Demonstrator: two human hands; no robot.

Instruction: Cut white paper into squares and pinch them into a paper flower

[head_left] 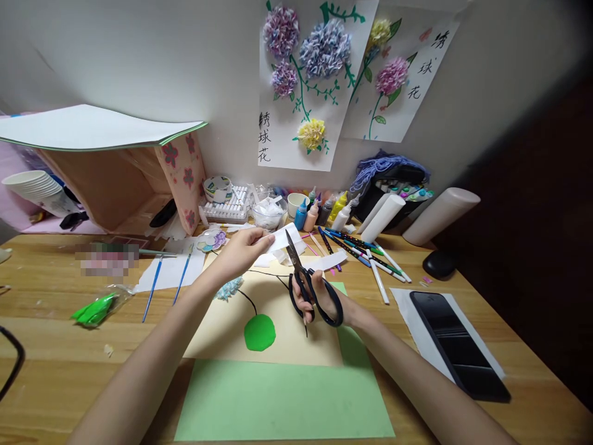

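Observation:
My left hand [248, 250] pinches a small piece of white paper [286, 236] between thumb and fingers. In my right hand [317, 293] is a pair of black-handled scissors [301, 272], fingers through the loops, with the blades pointing up at the white paper's right edge. Whether the blades touch the paper I cannot tell. Beneath both hands lies a cream sheet [217, 337] with drawn black lines, a flat green round [259, 332] and a blue-white ruffled flower [229, 288], partly hidden by my left forearm. A light green sheet [282, 402] lies under it.
Several markers [370, 256] are scattered at the right, near a phone [456, 340] and a black mouse [439, 264]. Paint bottles [319, 215] line the back. Paintbrushes [152, 290] and a green bagged lump [97, 309] lie left. Flower pictures [301, 148] hang on the wall.

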